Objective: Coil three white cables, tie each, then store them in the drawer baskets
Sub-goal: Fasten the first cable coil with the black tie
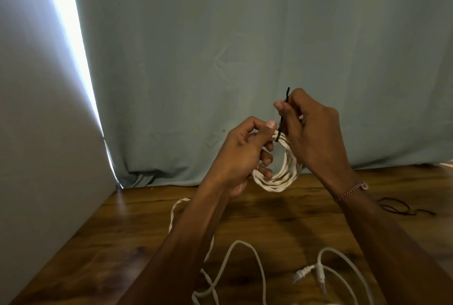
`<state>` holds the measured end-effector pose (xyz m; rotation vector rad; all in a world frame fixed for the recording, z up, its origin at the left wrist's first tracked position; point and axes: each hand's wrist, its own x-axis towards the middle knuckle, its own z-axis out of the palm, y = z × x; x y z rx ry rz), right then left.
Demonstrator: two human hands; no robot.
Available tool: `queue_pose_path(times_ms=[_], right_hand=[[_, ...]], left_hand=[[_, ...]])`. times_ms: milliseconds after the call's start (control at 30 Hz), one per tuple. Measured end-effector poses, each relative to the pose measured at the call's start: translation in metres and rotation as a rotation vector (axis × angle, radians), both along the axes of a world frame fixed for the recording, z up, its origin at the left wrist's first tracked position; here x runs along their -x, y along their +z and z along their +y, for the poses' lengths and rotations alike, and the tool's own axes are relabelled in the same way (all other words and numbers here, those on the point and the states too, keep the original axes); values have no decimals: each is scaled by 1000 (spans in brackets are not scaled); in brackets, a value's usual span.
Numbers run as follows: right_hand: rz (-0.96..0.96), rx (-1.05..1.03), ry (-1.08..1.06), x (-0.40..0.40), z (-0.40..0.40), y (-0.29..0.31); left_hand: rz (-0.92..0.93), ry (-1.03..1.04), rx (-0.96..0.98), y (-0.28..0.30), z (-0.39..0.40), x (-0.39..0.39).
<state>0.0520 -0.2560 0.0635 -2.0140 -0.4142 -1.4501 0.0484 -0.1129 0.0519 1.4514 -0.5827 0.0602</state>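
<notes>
My left hand (241,150) grips the coiled white cable (277,177); right hand (308,130) pinches the thin black tie (282,121). Slack tie risks loops springing apart.

Centre frame, held above the brown wooden bench (137,231): left hand (242,150) grips a coiled flat white cable (282,177), fingers curled through the loop. Right hand (311,133) pinches a thin black twist tie (284,113) between thumb and forefinger; the tie stands upright, its lower end wrapped on the top of the coil. Red-and-white braided bracelet (353,190) on the right wrist. Lower frame: loose white cables (245,255) sprawled on the bench, white plug connectors (308,274) lower right. More black ties (399,208) at right edge. Pale blue-grey curtain (245,35) behind, bright gap upper left.
</notes>
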Motion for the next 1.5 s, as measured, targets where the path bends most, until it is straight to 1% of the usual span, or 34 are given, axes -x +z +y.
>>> queue_pose_path(times_ms=[100,233,567,700,833,967,1133,1300,1500], right_hand=[[18,-4,42,-2,-2,0],[25,20,23,-4,-5,-1],[-57,144,-19,-1,-2,-1],[-65,143,-24,0,-3,-1],[-25,94,-10,-3,-7,-1],[-36,70,-46,-4,-9,-2],[14,73,-32,-3,-7,-2],[146,31,41,-4,-5,-1],[199,-22,96,-3,-6,2]], left_hand=[[-84,88,-27,-6,-1,-2],[-142,142,-50,-9,-6,-2],[-221,296,-65,-11,-10,0],[-246,317,-82,-13,-13,2],[-280,289,-95,-14,-16,3],[-290,206,-86,-12,-14,2],[-214,99,-78,-7,-7,0],[-139,-39,-77,-6,0,-1],[-121,-84,-64,-6,-3,-2]])
